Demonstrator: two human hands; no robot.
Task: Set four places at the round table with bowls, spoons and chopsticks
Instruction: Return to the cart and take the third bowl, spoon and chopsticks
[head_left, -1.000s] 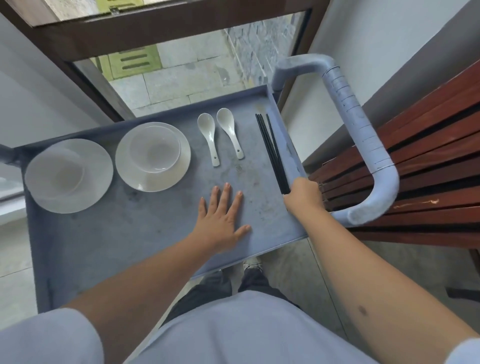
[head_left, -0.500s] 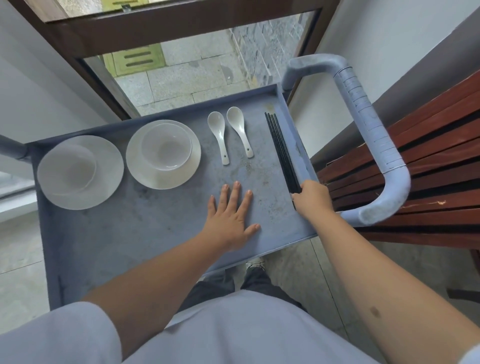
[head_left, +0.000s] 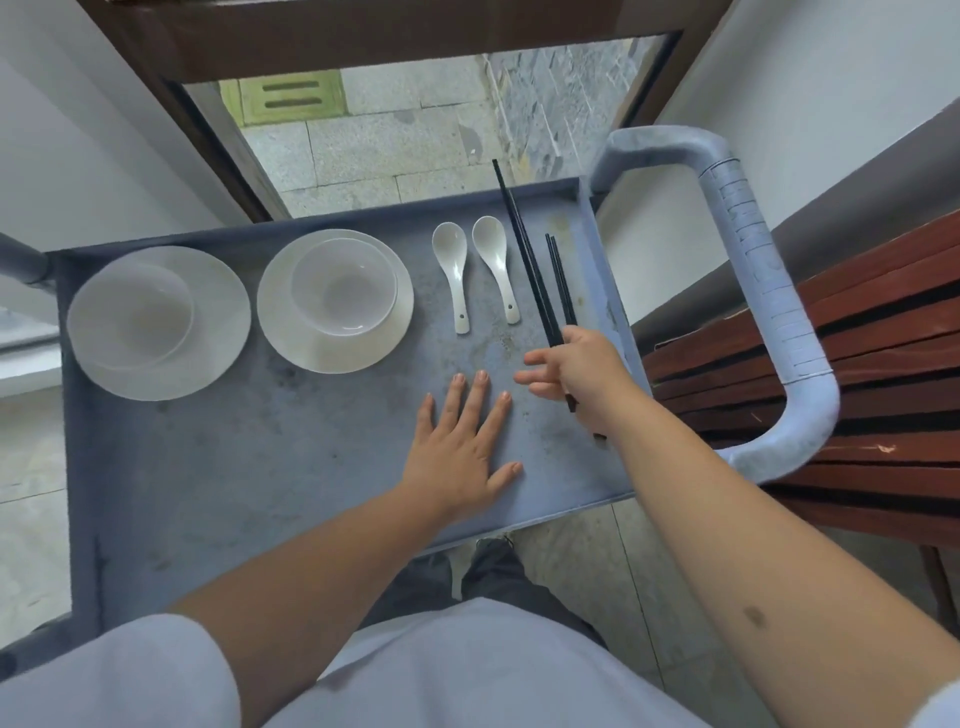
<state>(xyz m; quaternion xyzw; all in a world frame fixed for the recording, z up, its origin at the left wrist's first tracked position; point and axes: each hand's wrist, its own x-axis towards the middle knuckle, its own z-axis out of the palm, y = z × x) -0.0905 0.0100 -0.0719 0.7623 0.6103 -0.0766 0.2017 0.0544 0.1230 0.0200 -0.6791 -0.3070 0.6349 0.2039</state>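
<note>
Grey cart tray (head_left: 218, 467) carries plates (head_left: 332, 358), spoons (head_left: 452, 270), chopsticks (head_left: 563, 286).

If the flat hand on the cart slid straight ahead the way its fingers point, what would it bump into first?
Probably the two white spoons. The left hand lies flat on the cart tray, fingers aimed at the spoon handles, with bare tray between. The bowl on its plate sits off to the left of that line.
</note>
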